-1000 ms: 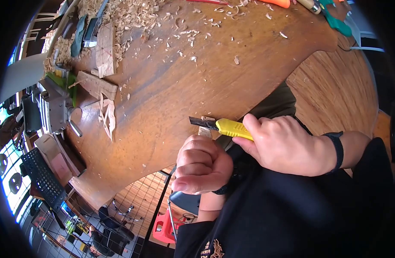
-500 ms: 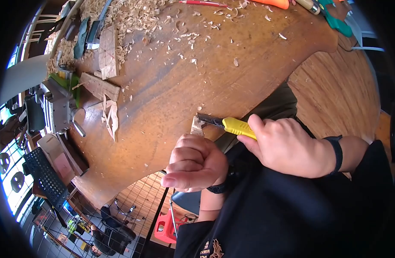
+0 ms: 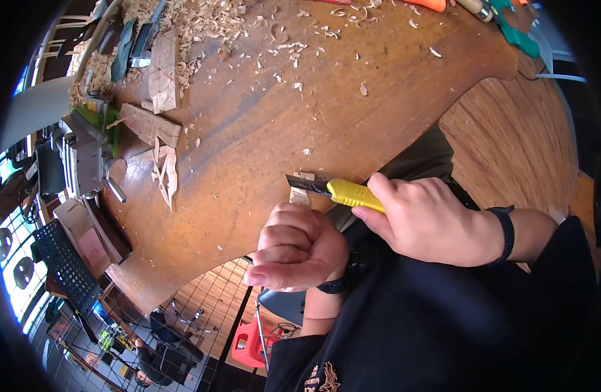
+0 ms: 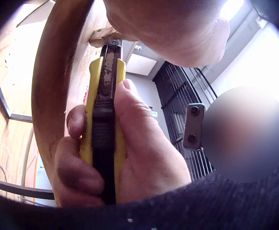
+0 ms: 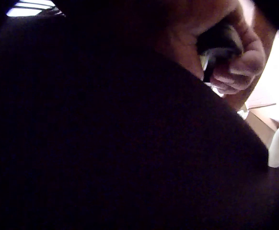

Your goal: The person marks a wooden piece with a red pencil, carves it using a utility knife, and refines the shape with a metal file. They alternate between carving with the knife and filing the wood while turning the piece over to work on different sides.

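Note:
In the head view, my left hand (image 3: 299, 251) grips a small piece of light wood (image 3: 300, 197), its end poking out above the curled fingers. My right hand (image 3: 434, 219) holds a yellow snap-off utility knife (image 3: 354, 195) by the handle. The knife's dark blade (image 3: 308, 184) lies across the wood near its end. From below, the left wrist view has the right thumb and fingers wrapped around the knife (image 4: 103, 115), with the wood (image 4: 103, 36) at the blade. Dark cloth covers most of the right wrist view; part of the right hand (image 5: 240, 67) shows there.
Curled shavings (image 3: 209, 26) cover the far part of the wooden bench (image 3: 248, 163). At the left are wood blocks (image 3: 150, 124), a split offcut (image 3: 166, 175) and a metal vise (image 3: 84, 160). A green-handled tool (image 3: 519, 40) lies at the far right; a red stool (image 3: 251, 343) stands below.
Half a second ago the blade drew rightward, its tip at the wood's end; now it is back leftward across the wood. The left hand has shifted slightly left since one second ago, still gripping.

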Available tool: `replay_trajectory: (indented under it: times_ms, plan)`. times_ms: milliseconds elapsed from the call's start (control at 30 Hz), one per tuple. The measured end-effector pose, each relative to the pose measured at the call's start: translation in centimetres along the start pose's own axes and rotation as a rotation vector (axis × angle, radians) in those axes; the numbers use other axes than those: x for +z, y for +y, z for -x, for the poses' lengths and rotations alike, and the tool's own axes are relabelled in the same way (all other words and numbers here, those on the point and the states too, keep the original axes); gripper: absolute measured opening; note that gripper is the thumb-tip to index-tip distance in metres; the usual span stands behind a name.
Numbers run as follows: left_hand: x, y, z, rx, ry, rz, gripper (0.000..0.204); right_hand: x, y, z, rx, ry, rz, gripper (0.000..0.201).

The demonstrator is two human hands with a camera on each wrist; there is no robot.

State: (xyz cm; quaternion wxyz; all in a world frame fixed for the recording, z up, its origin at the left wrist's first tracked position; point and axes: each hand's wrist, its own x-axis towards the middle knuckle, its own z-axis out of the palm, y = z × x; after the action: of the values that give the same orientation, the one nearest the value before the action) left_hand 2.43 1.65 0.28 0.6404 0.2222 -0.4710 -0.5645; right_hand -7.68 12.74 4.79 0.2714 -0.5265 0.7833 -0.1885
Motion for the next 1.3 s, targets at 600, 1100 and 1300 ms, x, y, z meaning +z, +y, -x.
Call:
replay_trajectory:
  times_ms: [600, 1100, 1300]
  plan:
    - [-1.1, -0.9, -6.1, -0.634, 0.263, 0.939, 0.055, -2.6, 2.2, -7.6, 0.136, -0.245, -1.198, 0.036]
    - [0.8, -0.9, -2.2, -0.622, -0.127, 0.254, 0.049, -0.7, 3.1, -7.4, 0.015, -0.038, -1.361, 0.026]
    - [0.8, -0.2, -1.9, -0.742, -0.275, 0.215, 0.053, 0.3, 3.3, -7.3, -0.082, 0.031, -1.304, 0.024]
